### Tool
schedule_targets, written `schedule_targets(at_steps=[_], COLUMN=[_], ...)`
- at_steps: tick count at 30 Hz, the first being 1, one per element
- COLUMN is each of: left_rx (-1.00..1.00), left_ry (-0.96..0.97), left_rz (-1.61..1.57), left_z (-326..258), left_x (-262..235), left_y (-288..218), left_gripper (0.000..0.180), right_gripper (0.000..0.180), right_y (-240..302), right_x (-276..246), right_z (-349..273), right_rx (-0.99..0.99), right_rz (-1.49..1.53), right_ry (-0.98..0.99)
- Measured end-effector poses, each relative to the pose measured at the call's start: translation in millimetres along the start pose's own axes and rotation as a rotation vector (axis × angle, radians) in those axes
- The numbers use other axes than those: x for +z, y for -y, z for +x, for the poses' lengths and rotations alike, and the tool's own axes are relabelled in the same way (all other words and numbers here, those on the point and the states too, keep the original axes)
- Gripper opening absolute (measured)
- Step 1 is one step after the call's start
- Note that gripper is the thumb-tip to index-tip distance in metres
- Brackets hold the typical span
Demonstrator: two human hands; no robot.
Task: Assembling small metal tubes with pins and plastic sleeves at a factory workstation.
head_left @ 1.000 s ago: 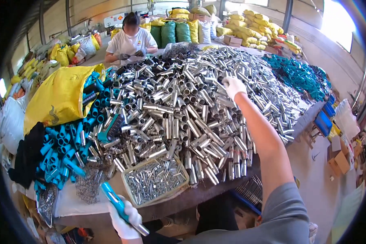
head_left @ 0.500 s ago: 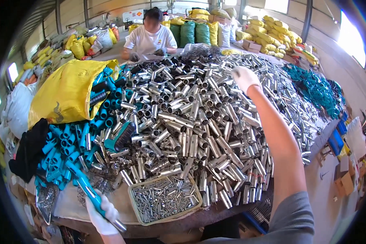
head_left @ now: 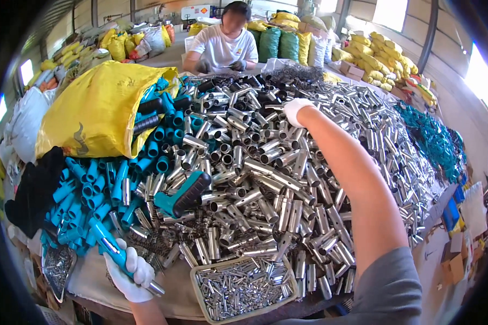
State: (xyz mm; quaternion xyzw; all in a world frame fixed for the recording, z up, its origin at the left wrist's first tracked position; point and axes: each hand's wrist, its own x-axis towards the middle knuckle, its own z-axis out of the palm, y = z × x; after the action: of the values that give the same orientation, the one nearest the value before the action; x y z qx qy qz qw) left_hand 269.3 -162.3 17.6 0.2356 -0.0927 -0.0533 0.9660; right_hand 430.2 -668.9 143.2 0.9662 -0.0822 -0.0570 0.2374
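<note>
My left hand point(head_left: 130, 272), in a white glove, is closed around a teal tube point(head_left: 107, 242) at the lower left. A shiny metal end point(head_left: 156, 288) sticks out below the fist. My right hand point(head_left: 298, 111), also gloved in white, is over the far middle of a large heap of silver metal tubes point(head_left: 287, 211). A slim metal tube point(head_left: 275, 106) juts out to the left from its fingers, which are mostly hidden behind the back of the hand. A teal and black handle point(head_left: 183, 194) lies on the heap between my hands.
A shallow tray point(head_left: 244, 320) of small metal pins stands at the front edge. Teal tubes spill from a yellow sack point(head_left: 84, 116) at left, beside a black cloth point(head_left: 35, 189). Teal netting-like strands point(head_left: 431, 138) lie right. Across the table sits a person point(head_left: 222, 46) in a white shirt.
The view has swung a little left. My right hand has moved left across the heap, and a slim metal tube now shows at its fingers. My left hand still grips the teal tube.
</note>
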Motion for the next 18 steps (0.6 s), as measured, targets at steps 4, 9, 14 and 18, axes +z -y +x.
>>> schedule_targets(at_steps=[4, 9, 14, 18], left_rx=[-0.071, -0.097, -0.077, -0.088], left_ry=[0.108, 0.117, 0.1, 0.092], left_rz=[-0.016, -0.043, -0.059, -0.04], left_z=[-3, -1, -3, -5], left_x=[-2, 1, 2, 4], left_y=[0, 0, 0, 1], left_gripper=[0.051, 0.05, 0.049, 0.048], right_gripper=[0.026, 0.03, 0.042, 0.042], right_y=[-10, 6, 23, 23], right_x=[-36, -17, 1, -1], right_z=[18, 56, 56, 53], right_rx=[-0.247, -0.104, -0.089, -0.077], right_rz=[0.106, 0.151, 0.056, 0.102], right_ry=[0.232, -0.148, 0.006, 0.026])
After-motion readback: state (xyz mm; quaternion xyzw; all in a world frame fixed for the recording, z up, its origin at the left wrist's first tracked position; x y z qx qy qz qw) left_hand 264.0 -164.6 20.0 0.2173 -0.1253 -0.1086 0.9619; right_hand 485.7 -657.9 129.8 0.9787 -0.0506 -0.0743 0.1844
